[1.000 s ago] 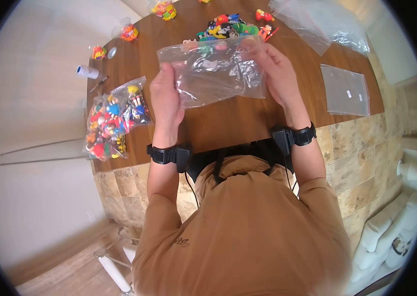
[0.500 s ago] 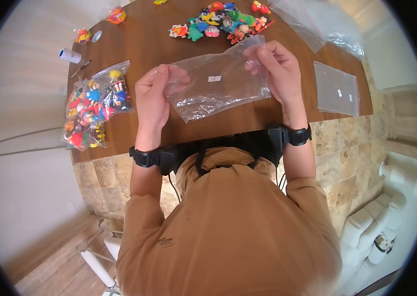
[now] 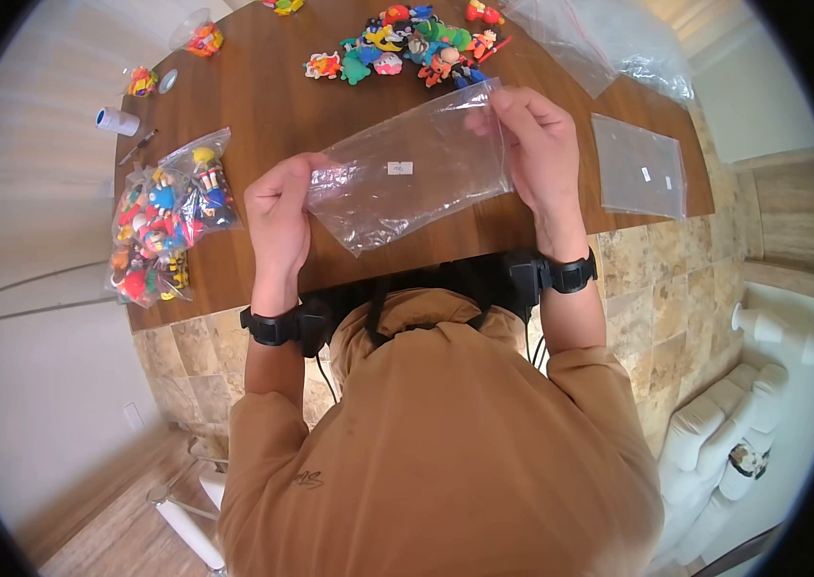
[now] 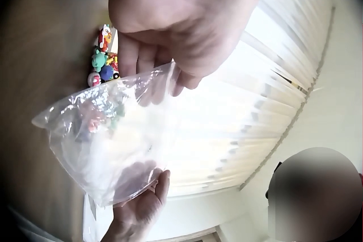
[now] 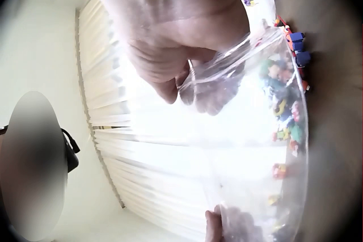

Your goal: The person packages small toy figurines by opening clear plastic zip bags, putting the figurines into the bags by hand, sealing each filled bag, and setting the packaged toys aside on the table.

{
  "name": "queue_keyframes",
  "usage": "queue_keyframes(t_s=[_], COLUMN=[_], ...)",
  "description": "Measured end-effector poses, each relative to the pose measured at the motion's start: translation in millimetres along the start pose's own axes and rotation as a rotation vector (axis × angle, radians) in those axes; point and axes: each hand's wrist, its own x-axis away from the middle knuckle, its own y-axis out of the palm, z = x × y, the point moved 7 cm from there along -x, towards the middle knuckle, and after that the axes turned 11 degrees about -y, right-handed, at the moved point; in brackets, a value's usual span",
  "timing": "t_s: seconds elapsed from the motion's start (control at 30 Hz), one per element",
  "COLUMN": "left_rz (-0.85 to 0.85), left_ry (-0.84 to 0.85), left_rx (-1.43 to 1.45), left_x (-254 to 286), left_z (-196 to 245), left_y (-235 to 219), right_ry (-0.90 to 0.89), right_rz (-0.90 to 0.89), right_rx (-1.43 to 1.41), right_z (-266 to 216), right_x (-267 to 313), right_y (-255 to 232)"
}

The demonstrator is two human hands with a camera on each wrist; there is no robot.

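Note:
A clear plastic bag (image 3: 417, 178) with a small white label (image 3: 399, 168) is stretched between both hands above the table's near edge, and no object shows inside it. The left hand (image 3: 282, 207) pinches its left edge between thumb and fingers. At the upper right edge the right hand (image 3: 544, 154) pinches the plastic, some of its fingers lying behind the film. In the left wrist view the bag (image 4: 113, 140) hangs from the left hand (image 4: 170, 26). Toys show through the bag (image 5: 261, 157) in the right wrist view, beneath the right hand (image 5: 181, 43).
A heap of toy figures (image 3: 390, 38) lies at the table's far side. Filled bags of figures (image 3: 162, 216) are at the left, by a white cylinder (image 3: 117, 121). On the right are a flat clear bag (image 3: 640, 165) and a pile of clear plastic (image 3: 652, 58).
Both hands have drawn the bag from over the toy heap toward the body, and it now hangs flatter and more stretched. The head view has shifted, sliding the table contents leftward.

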Motion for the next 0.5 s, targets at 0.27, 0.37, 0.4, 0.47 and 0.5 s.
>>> queue_keyframes(t_s=[0.27, 0.37, 0.4, 0.47, 0.5], left_rz=[0.008, 0.028, 0.024, -0.008, -0.007], left_ry=[-0.026, -0.207, -0.216, -0.19, -0.193], left_rx=[0.195, 0.076, 0.076, 0.068, 0.069], left_x=[2, 8, 9, 7, 6], left_z=[-8, -29, -38, -48, -50], left_y=[7, 22, 19, 16, 16], right_ry=[-0.016, -0.046, -0.041, 0.027, 0.029], right_rz=[0.089, 0.194, 0.202, 0.079, 0.08], right_rx=[-0.065, -0.058, -0.055, -0.053, -0.052], right_z=[0, -1, -2, -2, -4], right_x=[4, 4, 6, 10, 17], right_y=[-1, -10, -11, -2, -2])
